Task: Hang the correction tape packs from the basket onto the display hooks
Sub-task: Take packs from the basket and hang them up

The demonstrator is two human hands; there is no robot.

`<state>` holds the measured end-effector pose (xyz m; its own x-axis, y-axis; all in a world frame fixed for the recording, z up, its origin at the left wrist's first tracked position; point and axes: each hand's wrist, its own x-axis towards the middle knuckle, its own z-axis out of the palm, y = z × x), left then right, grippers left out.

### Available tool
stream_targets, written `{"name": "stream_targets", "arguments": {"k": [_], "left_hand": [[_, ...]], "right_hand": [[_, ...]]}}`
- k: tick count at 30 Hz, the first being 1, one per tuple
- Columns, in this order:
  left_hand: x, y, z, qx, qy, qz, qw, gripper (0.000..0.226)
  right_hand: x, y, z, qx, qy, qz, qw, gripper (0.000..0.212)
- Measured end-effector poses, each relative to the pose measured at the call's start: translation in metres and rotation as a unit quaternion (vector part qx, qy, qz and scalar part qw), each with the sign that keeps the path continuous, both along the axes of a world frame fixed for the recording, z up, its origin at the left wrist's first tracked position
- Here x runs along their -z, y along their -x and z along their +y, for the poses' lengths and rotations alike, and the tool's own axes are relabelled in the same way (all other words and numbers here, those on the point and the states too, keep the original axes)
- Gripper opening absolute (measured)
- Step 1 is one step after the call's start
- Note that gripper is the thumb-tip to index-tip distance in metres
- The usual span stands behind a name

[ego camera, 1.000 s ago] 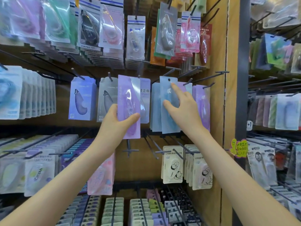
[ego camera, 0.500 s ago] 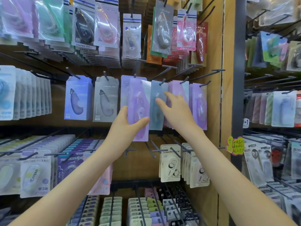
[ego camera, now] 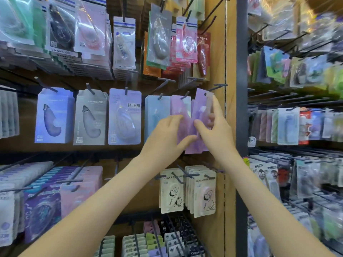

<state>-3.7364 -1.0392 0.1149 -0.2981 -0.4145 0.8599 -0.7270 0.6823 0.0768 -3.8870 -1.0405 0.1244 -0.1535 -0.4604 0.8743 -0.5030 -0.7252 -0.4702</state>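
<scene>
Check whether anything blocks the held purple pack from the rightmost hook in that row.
Nothing visible does. The left hand and right hand hold the purple pack tilted, its hang hole close beside the rightmost hook, whose visible length looks bare.

One head-worn camera looks straight ahead, close to the display hooks [ego camera: 220,84]

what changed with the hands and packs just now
The left hand carried the purple correction tape pack rightward, now tilted below the far-right hook. The right hand let go of the blue pack, left hanging, and pinches the purple one too. Other hanging packs stayed.
</scene>
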Motion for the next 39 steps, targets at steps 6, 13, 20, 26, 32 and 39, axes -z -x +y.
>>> {"name": "stream_targets", "arguments": {"k": [6, 13, 20, 26, 32, 39], "left_hand": [[-0.004, -0.006, -0.029, -0.209, 0.138, -0.059, 0.966, 0.066], [-0.007, -0.01, -0.036, -0.231, 0.137, -0.062, 0.961, 0.074], [-0.012, -0.014, -0.037, -0.237, 0.14, -0.084, 0.958, 0.057], [-0.011, -0.015, -0.034, -0.217, 0.116, -0.102, 0.964, 0.057], [-0.002, -0.017, -0.028, -0.158, 0.155, -0.075, 0.972, 0.038], [0.081, 0.018, 0.004, -0.007, 0.144, 0.026, 0.989, 0.036]], "right_hand": [[-0.007, 0.031, -0.021, 0.078, -0.068, 0.042, 0.994, 0.064], [0.001, 0.03, -0.025, 0.099, 0.002, 0.039, 0.994, 0.06], [-0.018, 0.035, -0.031, 0.129, -0.04, 0.104, 0.985, 0.057], [-0.029, 0.037, -0.042, 0.158, -0.108, 0.172, 0.966, 0.057], [-0.015, 0.031, -0.045, 0.133, -0.161, 0.184, 0.96, 0.076], [0.071, 0.027, 0.008, 0.18, -0.065, 0.19, 0.963, 0.059]]}}
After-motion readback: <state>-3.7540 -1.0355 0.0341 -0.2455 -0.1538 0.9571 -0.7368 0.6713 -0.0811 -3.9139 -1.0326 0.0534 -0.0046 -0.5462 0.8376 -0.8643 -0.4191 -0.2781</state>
